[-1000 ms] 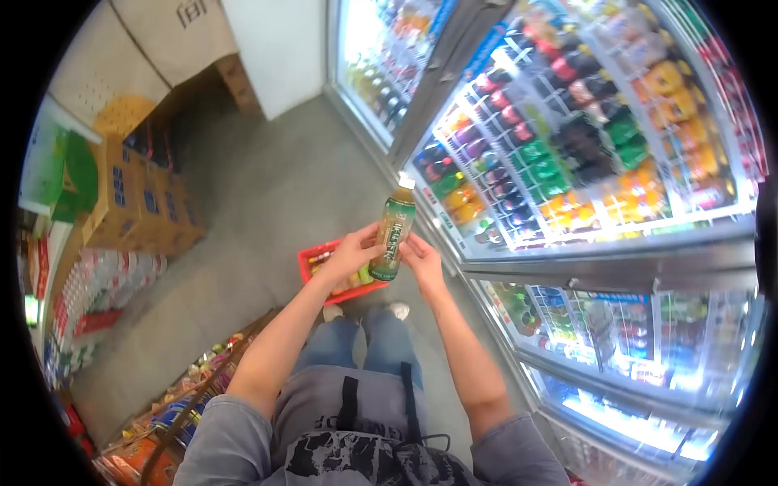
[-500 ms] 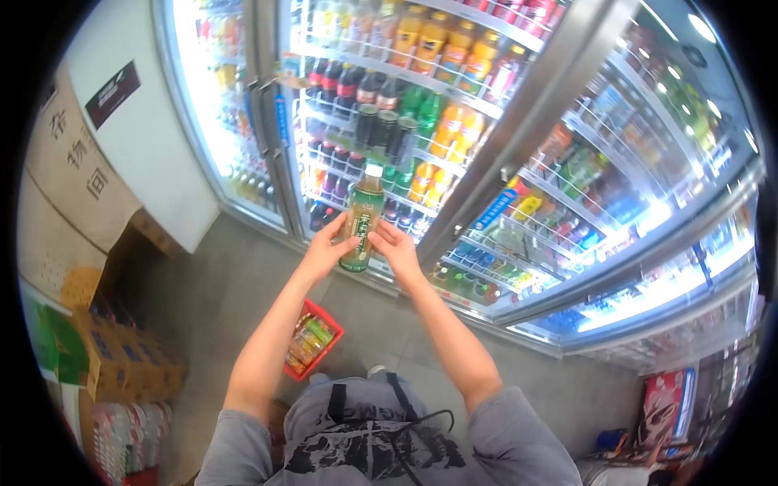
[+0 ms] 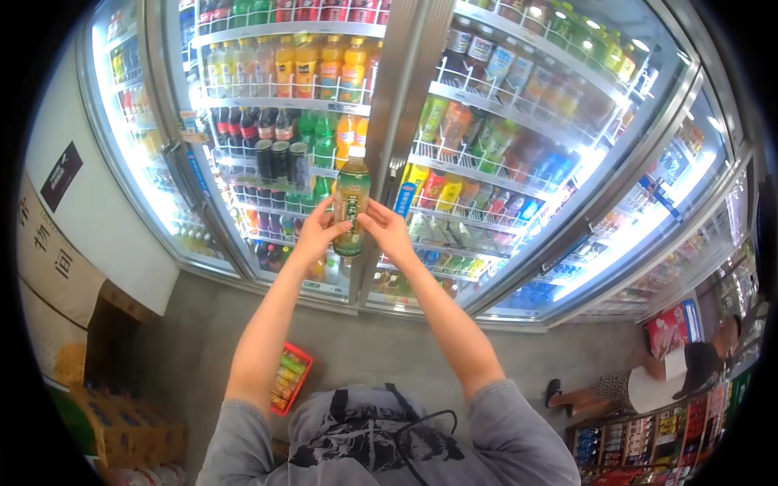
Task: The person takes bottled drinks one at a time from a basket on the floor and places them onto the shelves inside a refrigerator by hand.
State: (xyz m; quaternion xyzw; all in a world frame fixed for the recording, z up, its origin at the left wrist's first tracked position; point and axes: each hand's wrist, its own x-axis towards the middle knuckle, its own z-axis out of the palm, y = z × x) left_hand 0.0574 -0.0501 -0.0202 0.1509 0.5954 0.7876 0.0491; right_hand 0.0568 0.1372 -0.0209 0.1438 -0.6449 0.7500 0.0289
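A green-labelled drink bottle point(image 3: 352, 202) with a white cap stands upright between my two hands, in front of the glass-door drinks fridge. My left hand point(image 3: 318, 235) grips its left side, thumb across the front of the label. On its other side, the fingers of my right hand point(image 3: 387, 231) press against the bottle. Behind it, shelves hold dark cans point(image 3: 279, 158), cola bottles point(image 3: 243, 123) and orange drinks point(image 3: 353, 69).
On the floor by my feet sits a red basket point(image 3: 303, 356) of packaged goods. Cardboard boxes point(image 3: 138, 429) are stacked at lower left. Another person point(image 3: 656, 385) is at the right beside a shelf of goods point(image 3: 640, 441). Fridge doors with metal frames point(image 3: 405, 89) span the front.
My view has turned right, so the fridge and basket shift left and the person at the right comes into view. Both hands keep the bottle, now before the door frame.
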